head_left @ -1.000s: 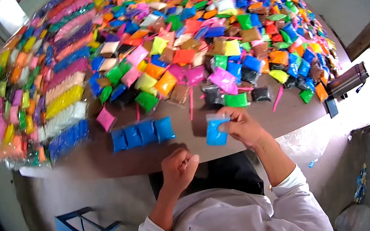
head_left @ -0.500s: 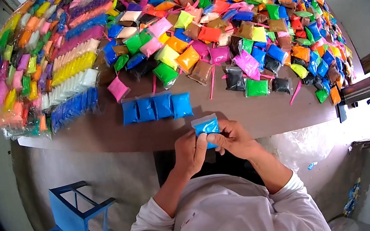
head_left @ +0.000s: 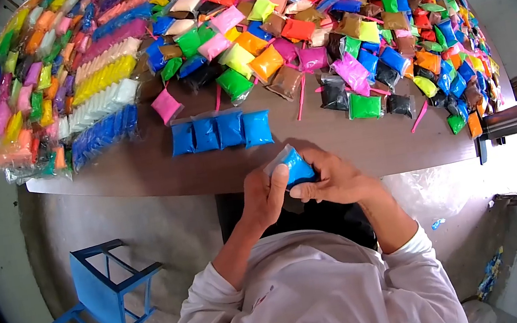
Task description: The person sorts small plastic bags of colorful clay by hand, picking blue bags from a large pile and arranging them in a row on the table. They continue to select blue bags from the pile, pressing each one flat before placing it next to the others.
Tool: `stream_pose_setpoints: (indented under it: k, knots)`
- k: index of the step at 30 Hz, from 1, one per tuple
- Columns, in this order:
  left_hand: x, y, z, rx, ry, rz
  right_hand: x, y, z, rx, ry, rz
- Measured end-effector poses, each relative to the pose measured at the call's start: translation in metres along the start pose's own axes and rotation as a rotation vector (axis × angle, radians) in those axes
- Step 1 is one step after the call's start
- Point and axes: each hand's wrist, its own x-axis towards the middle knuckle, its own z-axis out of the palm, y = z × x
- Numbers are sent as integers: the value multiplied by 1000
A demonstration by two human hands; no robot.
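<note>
A small clear packet filled with blue stuff (head_left: 300, 169) is held between both hands, in front of the table's near edge. My left hand (head_left: 264, 192) is closed on the packet's left side, thumb on top. On its right side, my right hand (head_left: 336, 178) grips the same packet, thumb along its lower edge and fingers behind. The packet is tilted, its clear flap towards the upper left. Just beyond the hands, several similar blue packets (head_left: 219, 133) lie side by side in a row on the table.
Across the brown table (head_left: 141, 179) spreads a heap of many-coloured packets (head_left: 318, 25). Rows of sorted packets (head_left: 102, 91) lie at the left, with pink sticks (head_left: 302, 97) among the loose ones. A steel flask (head_left: 510, 120) is at the right edge, a blue chair (head_left: 101, 292) at lower left.
The blue packet has turned from upright to tilted in my hands. My right thumb has shifted down off its front. The view has moved slightly.
</note>
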Motion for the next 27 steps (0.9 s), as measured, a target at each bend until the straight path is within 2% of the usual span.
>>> stream_pose_setpoints:
  k: [1,3,6,10,12,13,17,19,21,23,25,27]
  knots:
    - [0,2,1,0,-1,1,-1,2,5,0,1,-1]
    - [1,9,2,16,-27,21,-3,12,15,193,71,42]
    - [-1,8,3,124,-35,4,-7,25,12,370,5,115]
    - [-2,1,1,137,-27,-5,-8,20,5,307,-22,109]
    - [-1,-6,-2,-22,-26,-1,-8,9,-9,316,-57,34]
    - [-1,-6,-1,-22,-25,-2,-8,21,-15,182,-12,114]
    - [-1,-8,2,4,12,3,-4,18,-9,209,-10,145]
    - [-2,-8,1,34,19,8,-3,24,-5,255,29,73]
    - [-2,-6,-2,175,-41,46,-3,27,-5,262,24,67]
    - [-2,-6,0,142,-28,31,-2,24,-7,265,22,61]
    - [-1,-4,2,108,-16,19,-3,13,-10,211,-5,140]
    - [1,0,3,101,9,21,1,21,-8,256,-6,105]
